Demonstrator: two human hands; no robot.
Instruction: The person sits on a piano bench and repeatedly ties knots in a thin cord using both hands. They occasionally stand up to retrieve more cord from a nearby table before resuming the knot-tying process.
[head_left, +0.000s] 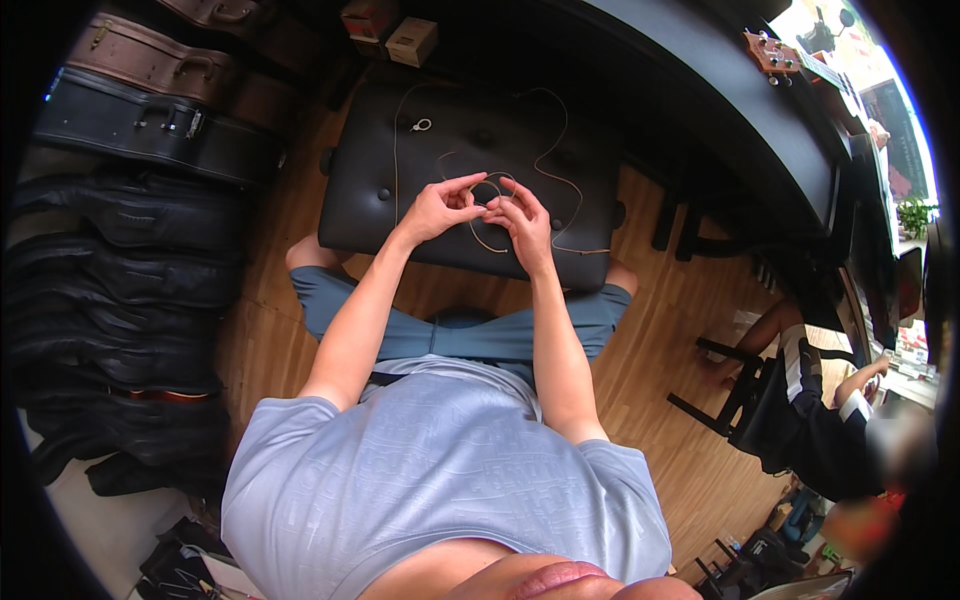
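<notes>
Both hands hold a small coil of thin instrument string (470, 201) above a black tufted bench (360, 202). My left hand (441, 208) pinches the coil's left side between thumb and fingers. At its right side, the fingertips of my right hand (529, 221) grip the wire. One end of the string hangs below the coil in a short curve, with a tiny knob at its tip. A loose string (396, 161) lies along the bench's left part, and another wavy length (581, 199) runs down the right. Near the back rests a small white ring-shaped item (423, 125).
Brown and black hard instrument cases (150, 120) and several soft black bags (142, 277) line the left. Small cardboard boxes (412, 41) stand beyond the bench. Black furniture (750, 135) curves along the right, near a headstock with tuners (772, 56). Another person (802, 412) sits at right.
</notes>
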